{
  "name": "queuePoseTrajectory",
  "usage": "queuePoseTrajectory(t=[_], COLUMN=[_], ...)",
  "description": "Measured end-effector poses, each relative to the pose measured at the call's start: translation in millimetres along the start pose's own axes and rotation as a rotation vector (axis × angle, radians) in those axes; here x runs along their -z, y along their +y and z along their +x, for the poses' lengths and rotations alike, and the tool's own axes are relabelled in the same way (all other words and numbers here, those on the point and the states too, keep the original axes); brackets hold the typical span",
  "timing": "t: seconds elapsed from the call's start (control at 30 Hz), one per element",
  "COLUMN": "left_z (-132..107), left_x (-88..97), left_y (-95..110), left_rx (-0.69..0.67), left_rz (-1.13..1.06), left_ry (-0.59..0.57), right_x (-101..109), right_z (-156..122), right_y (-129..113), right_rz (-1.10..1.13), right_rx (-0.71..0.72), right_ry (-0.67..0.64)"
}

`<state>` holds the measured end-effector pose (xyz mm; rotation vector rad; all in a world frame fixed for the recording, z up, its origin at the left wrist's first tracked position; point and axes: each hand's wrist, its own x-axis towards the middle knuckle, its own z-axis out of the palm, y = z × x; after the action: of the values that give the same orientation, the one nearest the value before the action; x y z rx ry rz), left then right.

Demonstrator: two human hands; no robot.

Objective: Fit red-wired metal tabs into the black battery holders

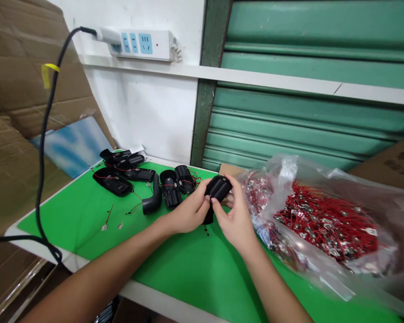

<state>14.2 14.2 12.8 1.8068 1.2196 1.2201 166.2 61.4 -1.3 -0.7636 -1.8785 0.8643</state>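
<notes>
Both my hands grip one black plastic housing (219,187) above the green tabletop (188,264). My left hand (192,207) closes on its left side, and my right hand (234,220) wraps round the right side. My thumbs meet near its lower left edge; what lies under them is too small to make out. A dark end with a short wire hangs below my fingers. Close by on the left lie two similar black housings with battery-like slots, one housing (170,188) nearer and another housing (185,179) behind it, both with red wires.
More black housings (112,181) lie at the back left, beside a curved black tube (152,197). Small wired metal pieces (104,227) rest in front. A clear bag (330,224) of red-wired parts fills the right side. A black cable (42,157) hangs from a power strip (144,44).
</notes>
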Motion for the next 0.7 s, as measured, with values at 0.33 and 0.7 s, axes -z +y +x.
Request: queuePoseTrajectory(t=[0.33, 0.7], left_z=[-0.8, 6.6], left_x=[-3.1, 6.4], left_y=[-3.8, -2.1], left_rx=[-0.032, 0.213], left_rz=[0.020, -0.335], left_ry=[0.006, 0.033], right_x=[-10.8, -0.5], right_z=[-4.2, -0.5], right_y=[-1.7, -6.0], right_rz=[-0.009, -0.013], right_rx=[-0.022, -0.013], right_ry=[0.091, 0.047])
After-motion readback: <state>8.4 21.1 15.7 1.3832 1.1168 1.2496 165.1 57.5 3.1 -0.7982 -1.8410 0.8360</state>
